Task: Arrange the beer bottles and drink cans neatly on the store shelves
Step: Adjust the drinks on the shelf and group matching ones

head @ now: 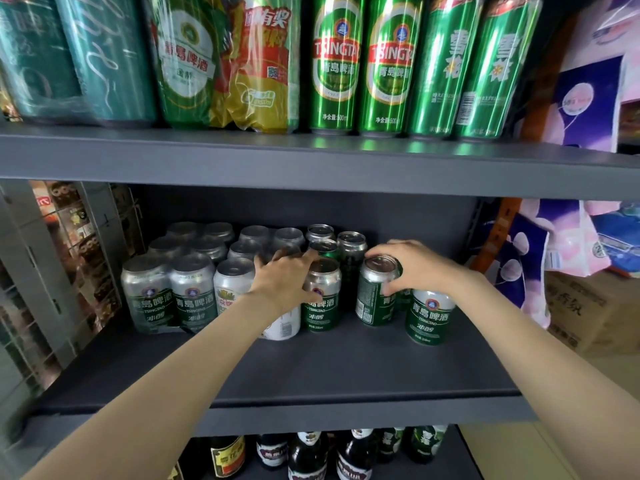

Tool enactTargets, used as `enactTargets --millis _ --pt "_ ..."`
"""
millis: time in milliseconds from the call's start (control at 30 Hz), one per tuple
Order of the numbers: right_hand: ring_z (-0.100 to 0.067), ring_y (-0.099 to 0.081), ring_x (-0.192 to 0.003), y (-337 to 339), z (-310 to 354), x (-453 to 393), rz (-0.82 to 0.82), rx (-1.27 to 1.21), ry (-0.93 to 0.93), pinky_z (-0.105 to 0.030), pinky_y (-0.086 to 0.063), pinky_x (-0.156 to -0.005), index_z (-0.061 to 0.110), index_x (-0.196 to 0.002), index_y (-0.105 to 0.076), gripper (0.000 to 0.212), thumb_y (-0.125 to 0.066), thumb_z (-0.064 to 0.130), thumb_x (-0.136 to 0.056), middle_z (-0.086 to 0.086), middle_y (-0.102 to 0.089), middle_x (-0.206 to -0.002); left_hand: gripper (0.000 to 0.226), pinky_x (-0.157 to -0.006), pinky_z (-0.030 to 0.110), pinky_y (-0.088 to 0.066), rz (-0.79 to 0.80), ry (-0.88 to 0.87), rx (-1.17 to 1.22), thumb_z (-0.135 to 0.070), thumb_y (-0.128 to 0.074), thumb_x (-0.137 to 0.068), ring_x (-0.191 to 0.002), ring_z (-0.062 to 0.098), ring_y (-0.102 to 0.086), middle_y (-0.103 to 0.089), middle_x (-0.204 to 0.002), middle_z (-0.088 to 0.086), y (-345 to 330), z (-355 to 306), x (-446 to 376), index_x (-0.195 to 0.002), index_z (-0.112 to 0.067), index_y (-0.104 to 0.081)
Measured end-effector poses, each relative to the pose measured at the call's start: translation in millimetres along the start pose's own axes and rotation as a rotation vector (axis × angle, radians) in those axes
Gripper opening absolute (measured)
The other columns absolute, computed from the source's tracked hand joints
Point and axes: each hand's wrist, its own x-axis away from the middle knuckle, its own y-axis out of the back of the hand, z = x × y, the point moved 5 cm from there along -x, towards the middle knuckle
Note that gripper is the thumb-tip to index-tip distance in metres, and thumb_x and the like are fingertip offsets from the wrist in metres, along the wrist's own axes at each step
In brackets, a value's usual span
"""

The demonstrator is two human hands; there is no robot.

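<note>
middle shelf: squaring up the loose tsingtao cans

step in hand, as i judge it: lining up single cans on the middle shelf (311,368). right hand (420,268) is clamped from above around the top of a dark green can (375,299), fingers curled over its rim; the can leans slightly. left hand (284,282) lies spread and flat against the white can (282,323) and touches the silver-and-green can (322,296) at its 3 o'clock, bracing rather than gripping.

another silver-and-green can (431,317) stands forward at 4 o'clock of the held can, out of line with the row. shrink-wrapped packs (169,292) fill the shelf at 9 o'clock.

next move, likely: set the held can upright in the gap beside the braced can, label outward, then push the forward can back into the row.

surface: dark grey shelf, matte, front half bare. tall green cans (363,64) stand on the upper shelf (311,161) at 12 o'clock; bottles (308,455) below at 6. cardboard box (585,313) and patterned bags (540,258) at 3 o'clock.
</note>
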Motion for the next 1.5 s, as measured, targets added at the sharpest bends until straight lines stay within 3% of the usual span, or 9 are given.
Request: enactTargets --millis 167,367,467,667,867,967,1100,1367,1500 --pt "-0.011 -0.054 -0.105 -4 5 1 0.022 -0.093 0.035 -0.033 -0.042 -0.092 0.038 -0.115 -0.056 0.057 -0.082 0.031 -0.064 0.015 -0.059 -0.110 0.067 -0.110 0.046 -0.018 -0.061 -0.007 -0.036 -0.052 -0.060 -0.081 -0.140 0.017 -0.021 -0.045 -0.138 0.000 -3 0 0 -0.137 -0.030 -0.031" --pt "-0.022 -0.045 -0.111 -11 21 -1 -0.029 0.064 -0.023 -0.032 -0.032 -0.082 0.027 -0.114 -0.049 0.054 -0.075 0.044 -0.070 0.001 -0.046 -0.114 0.068 -0.111 0.039 -0.018 -0.086 -0.033 -0.042 -0.054 -0.058 -0.081 -0.141 0.014 -0.019 -0.042 -0.143 -0.003 -5 4 -1 -0.139 -0.032 -0.029" --pt "-0.016 -0.042 -0.098 -8 21 4 -0.006 0.107 -0.022 -0.032 -0.034 -0.079 0.024 -0.115 -0.048 0.057 -0.077 0.041 -0.068 0.006 -0.043 -0.103 0.068 -0.111 0.037 -0.018 -0.064 -0.057 -0.018 -0.052 -0.059 -0.081 -0.141 0.014 -0.020 -0.040 -0.144 -0.004 -3 5 -1 -0.139 -0.033 -0.029" --pt "-0.022 -0.042 -0.122 -18 13 5 -0.059 -0.038 -0.017 -0.028 -0.030 -0.083 0.026 -0.112 -0.050 0.057 -0.079 0.044 -0.066 -0.004 -0.047 -0.126 0.067 -0.110 0.032 -0.019 -0.100 -0.047 0.031 -0.051 -0.062 -0.080 -0.138 0.014 -0.026 -0.041 -0.142 -0.007 2 5 3 -0.137 -0.034 -0.032" --pt "-0.012 -0.058 -0.093 8 1 -4 -0.095 -0.288 -0.016 -0.029 -0.045 -0.081 0.025 -0.100 -0.065 0.033 -0.076 0.041 -0.073 0.011 -0.056 -0.096 0.066 -0.111 0.031 -0.019 -0.154 -0.042 0.024 -0.053 -0.060 -0.079 -0.137 0.012 -0.027 -0.042 -0.141 -0.011 3 3 3 -0.137 -0.034 -0.033" --pt "-0.015 -0.061 -0.099 15 -9 -38 -0.199 -0.367 -0.065 -0.023 -0.041 -0.082 0.019 -0.105 -0.067 0.030 -0.075 0.029 -0.078 0.000 -0.067 -0.105 0.066 -0.110 0.030 -0.021 -0.169 -0.038 0.024 -0.055 -0.061 -0.078 -0.136 0.012 -0.029 -0.043 -0.140 -0.012 2 3 2 -0.135 -0.035 -0.034" --pt "-0.020 -0.055 -0.113 -10 -12 -84 -0.105 -0.316 -0.116 -0.024 -0.038 -0.088 0.016 -0.110 -0.065 0.035 -0.076 0.020 -0.077 -0.004 -0.062 -0.121 0.065 -0.108 0.029 -0.021 -0.167 -0.033 0.026 -0.056 -0.061 -0.077 -0.136 0.011 -0.029 -0.045 -0.138 -0.013 0 3 1 -0.134 -0.036 -0.035" --pt "-0.011 -0.056 -0.078 -4 -19 -86 -0.061 -0.325 -0.154 -0.025 -0.041 -0.074 0.016 -0.090 -0.070 0.025 -0.082 0.020 -0.069 0.010 -0.060 -0.076 0.063 -0.107 0.028 -0.022 -0.187 -0.044 0.026 -0.056 -0.061 -0.078 -0.134 0.010 -0.031 -0.046 -0.136 -0.015 0 5 1 -0.133 -0.036 -0.036" --pt "-0.012 -0.059 -0.083 -3 -18 -74 -0.071 -0.307 -0.121 -0.028 -0.049 -0.082 0.016 -0.089 -0.071 0.023 -0.082 0.020 -0.069 0.005 -0.063 -0.080 0.063 -0.106 0.027 -0.023 -0.182 -0.046 0.029 -0.055 -0.061 -0.078 -0.135 0.009 -0.030 -0.045 -0.137 -0.014 1 4 1 -0.133 -0.035 -0.037"
